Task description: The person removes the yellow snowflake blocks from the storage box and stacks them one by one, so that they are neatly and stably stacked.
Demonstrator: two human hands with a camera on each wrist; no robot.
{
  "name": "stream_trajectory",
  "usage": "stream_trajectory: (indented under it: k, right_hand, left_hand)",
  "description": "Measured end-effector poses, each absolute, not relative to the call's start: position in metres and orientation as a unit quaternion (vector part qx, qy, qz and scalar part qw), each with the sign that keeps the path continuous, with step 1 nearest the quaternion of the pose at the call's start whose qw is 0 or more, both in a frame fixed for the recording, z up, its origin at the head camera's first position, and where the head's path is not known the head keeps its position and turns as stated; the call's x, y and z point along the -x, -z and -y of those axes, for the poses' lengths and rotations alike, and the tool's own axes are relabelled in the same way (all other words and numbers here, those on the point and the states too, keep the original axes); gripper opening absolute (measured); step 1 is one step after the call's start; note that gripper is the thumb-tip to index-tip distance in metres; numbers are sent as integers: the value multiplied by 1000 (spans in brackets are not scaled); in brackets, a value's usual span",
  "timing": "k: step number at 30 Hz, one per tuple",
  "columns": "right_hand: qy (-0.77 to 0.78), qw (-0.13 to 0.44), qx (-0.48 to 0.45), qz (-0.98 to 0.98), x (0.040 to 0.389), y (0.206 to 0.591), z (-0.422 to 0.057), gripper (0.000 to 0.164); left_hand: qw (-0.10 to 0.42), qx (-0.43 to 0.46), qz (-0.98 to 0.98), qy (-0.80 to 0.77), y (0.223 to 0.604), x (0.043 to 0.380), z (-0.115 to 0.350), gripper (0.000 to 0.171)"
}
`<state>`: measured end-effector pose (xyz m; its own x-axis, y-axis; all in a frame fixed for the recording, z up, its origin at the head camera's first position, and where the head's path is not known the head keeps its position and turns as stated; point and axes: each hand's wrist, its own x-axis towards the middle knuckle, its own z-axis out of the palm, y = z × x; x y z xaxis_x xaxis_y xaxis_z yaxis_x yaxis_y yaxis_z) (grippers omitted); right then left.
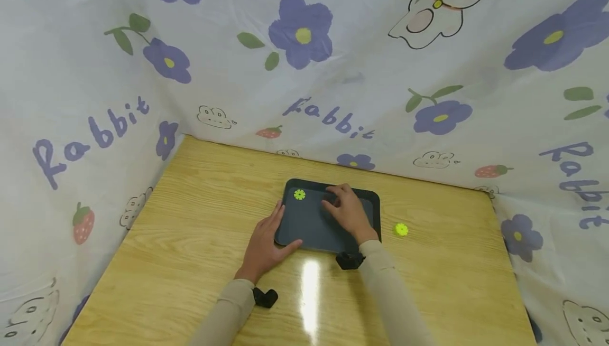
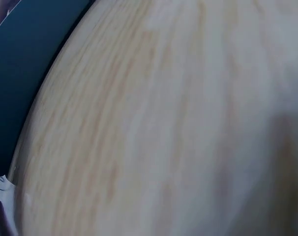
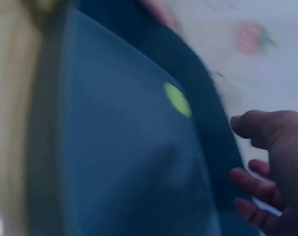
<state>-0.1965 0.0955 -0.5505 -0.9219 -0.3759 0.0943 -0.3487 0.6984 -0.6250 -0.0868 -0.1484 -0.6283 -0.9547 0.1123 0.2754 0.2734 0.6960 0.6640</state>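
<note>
A dark rectangular tray lies on the wooden table. In its far left corner rests a small lime-yellow notched disc, blurred to a yellow-green patch in the right wrist view. My left hand touches the tray's left side with fairly straight fingers, its thumb by the near edge. Over the tray's right half hovers my right hand. Its fingers are spread and slightly bent, and nothing shows between them and the thumb. The left wrist view catches only part of the tray.
Right of the tray, a second lime-yellow notched piece sits on the wooden table; it looks thicker, perhaps stacked. White cloth printed with flowers and rabbits hangs behind and at both sides. Black wrist cameras are worn on both arms.
</note>
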Motion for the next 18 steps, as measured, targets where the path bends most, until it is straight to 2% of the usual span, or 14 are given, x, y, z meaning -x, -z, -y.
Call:
stream_trajectory:
  k: [5,9,16,18]
  right_hand:
    - [251,104,248,-930,196,557,-51,48]
    - [200,133,239,-941,196,560,-39,55]
    - [216,111,240,-940,197,564,-43,38]
    - [236,104,244,-935,197,565,-45,38]
  left_hand:
    - [112,107,915,374,630,86,147,100]
    - [110,110,916,371,632,86,142,100]
    - [120,113,913,372,631,87,146,100]
    - [121,110,914,372,630,87,148,100]
